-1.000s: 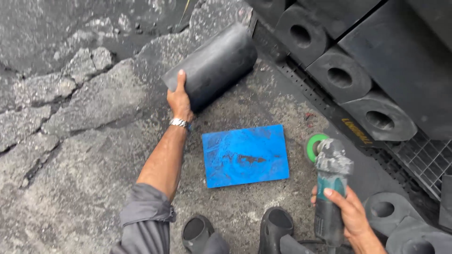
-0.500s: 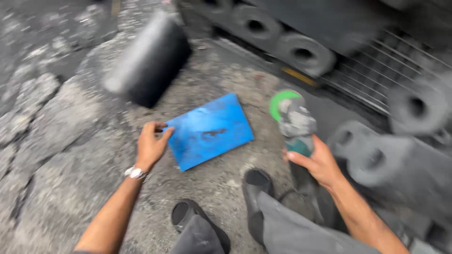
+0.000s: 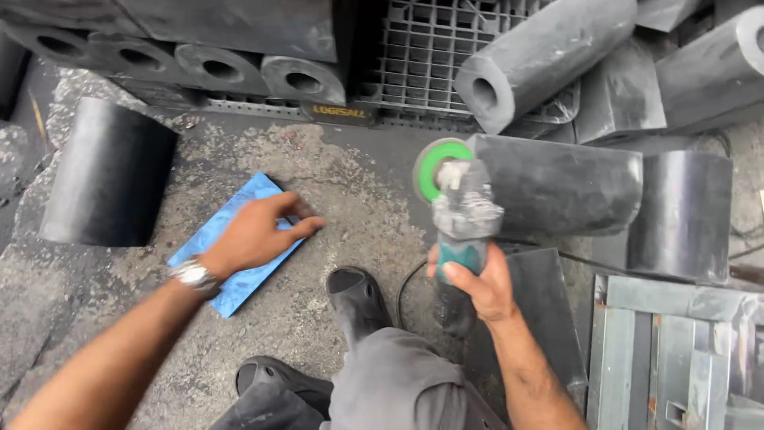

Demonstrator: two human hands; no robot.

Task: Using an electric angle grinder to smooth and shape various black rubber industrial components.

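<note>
On the rough concrete floor [image 3: 358, 199], my left hand [image 3: 255, 235] is lying flat, fingers spread, on the blue board [image 3: 208, 239]; my right hand [image 3: 477, 283] is gripping the angle grinder [image 3: 461, 215] to its right.

Blue board [image 3: 231, 239]: middle covered by left hand [image 3: 255, 235]. Angle grinder [image 3: 461, 231]: lower body hidden inside right hand [image 3: 477, 283]; green disc [image 3: 436, 163] partly behind its head. Black cylinder [image 3: 107, 183], floor's left edge: far end unseen.

A dust-caked angle grinder [image 3: 461, 219] with a teal body and green disc stands upright, disc end uppermost, against a dark rubber block [image 3: 557, 187]. A blue rectangular pad [image 3: 231, 239], scuffed and dusty, lies flat and skewed on the cracked concrete floor [image 3: 358, 199].
</note>
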